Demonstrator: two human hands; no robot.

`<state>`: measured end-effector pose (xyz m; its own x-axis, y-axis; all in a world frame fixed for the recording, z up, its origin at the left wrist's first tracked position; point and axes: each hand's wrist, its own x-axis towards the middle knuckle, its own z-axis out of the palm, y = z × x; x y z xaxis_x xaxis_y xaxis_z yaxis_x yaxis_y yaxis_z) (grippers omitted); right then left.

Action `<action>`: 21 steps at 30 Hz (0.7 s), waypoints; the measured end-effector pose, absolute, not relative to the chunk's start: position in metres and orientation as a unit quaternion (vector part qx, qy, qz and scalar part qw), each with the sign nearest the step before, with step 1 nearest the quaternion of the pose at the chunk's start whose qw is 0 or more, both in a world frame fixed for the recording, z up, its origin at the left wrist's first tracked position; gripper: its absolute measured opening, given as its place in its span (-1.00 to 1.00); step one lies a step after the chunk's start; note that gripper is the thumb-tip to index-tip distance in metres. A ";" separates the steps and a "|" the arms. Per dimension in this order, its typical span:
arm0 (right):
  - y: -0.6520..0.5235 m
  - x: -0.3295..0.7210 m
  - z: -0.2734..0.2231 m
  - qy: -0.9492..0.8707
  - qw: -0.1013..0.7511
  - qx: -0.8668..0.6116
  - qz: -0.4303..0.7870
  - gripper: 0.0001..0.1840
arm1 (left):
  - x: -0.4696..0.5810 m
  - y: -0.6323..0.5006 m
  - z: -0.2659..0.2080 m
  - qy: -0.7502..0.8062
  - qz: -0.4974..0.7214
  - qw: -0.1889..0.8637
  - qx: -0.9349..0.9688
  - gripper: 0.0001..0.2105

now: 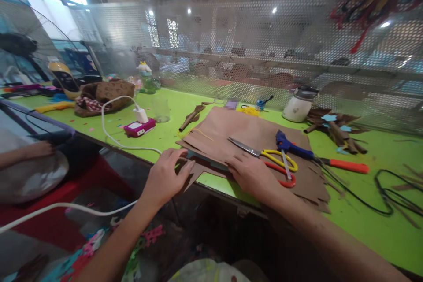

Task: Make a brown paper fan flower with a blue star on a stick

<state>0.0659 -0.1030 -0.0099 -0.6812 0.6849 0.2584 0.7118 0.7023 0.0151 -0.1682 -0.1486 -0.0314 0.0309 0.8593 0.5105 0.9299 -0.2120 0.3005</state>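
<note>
My left hand (170, 174) is closed on the corner of a brown paper sheet (200, 166) at the table's front edge, its thumb and fingers curled round it. My right hand (251, 174) has its bent fingers together at the front edge of the brown paper stack (224, 125), gripping the paper there; its thumb is hidden. On the stack lie scissors (251, 149) with one yellow and one red handle loop, blades pointing left. A blue glue gun (294, 146) with a glue stick rests across them.
An orange-handled tool (348, 166) and black cable (373, 206) lie right. Behind stand a white jar (299, 105) and rolled brown paper pieces (340, 132). Left are a magenta power block (139, 128), a clear cup (161, 111) and a brown cloth bag (105, 96). Another person's hand (38, 150) is far left.
</note>
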 end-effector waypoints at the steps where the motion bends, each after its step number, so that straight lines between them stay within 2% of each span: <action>1: -0.106 0.064 -0.009 -0.919 0.104 -0.375 -0.064 -0.79 | -0.169 -0.152 -0.034 -0.614 -0.324 0.050 -0.718 -0.67; 6: -0.118 0.058 -0.005 -0.936 0.045 -0.336 -0.100 -0.81 | -0.171 -0.167 -0.044 -0.562 -0.328 0.034 -0.759 -0.47; 9: -0.119 0.054 -0.002 -0.936 0.014 -0.333 -0.112 -0.74 | -0.168 -0.177 -0.045 -0.546 -0.309 0.029 -0.779 -0.41; 12: -0.114 0.050 -0.002 -0.929 0.016 -0.350 -0.116 -0.70 | -0.163 -0.179 -0.045 -0.548 -0.363 0.004 -0.753 -0.45; 18: -0.100 0.053 -0.007 -0.882 0.074 -0.453 -0.107 -0.67 | -0.162 -0.166 -0.050 -0.542 -0.603 -0.104 -0.576 -0.68; 21: -0.096 0.056 -0.008 -0.881 0.087 -0.455 -0.094 -0.71 | -0.163 -0.164 -0.052 -0.547 -0.622 -0.098 -0.552 -0.69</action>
